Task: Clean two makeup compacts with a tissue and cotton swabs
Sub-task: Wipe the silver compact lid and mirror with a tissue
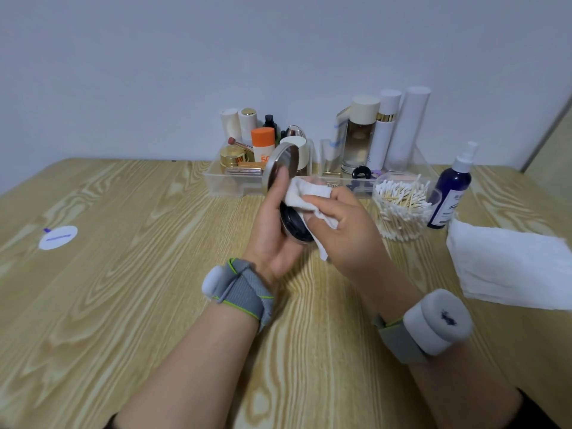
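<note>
- Judging by the grip, the tissue stage on one compact is under way; the swab work and a second compact, which I cannot pick out, seem left to do
- The left hand (275, 230) is curled round the open round compact (283, 168), thumb on the raised silver lid, dark base lying in the palm
- The right hand (346, 230) pinches a crumpled tissue (309, 196) and presses it into the compact's inside, held above the counter (123, 274)
- Just to the right, a clear jar of cotton swabs (400, 205) stands untouched
- Beyond it are a dark spray bottle (452, 193) and folded white tissues (507, 264)
- Behind the hands, a clear organiser tray (235, 184) holds cosmetics
</note>
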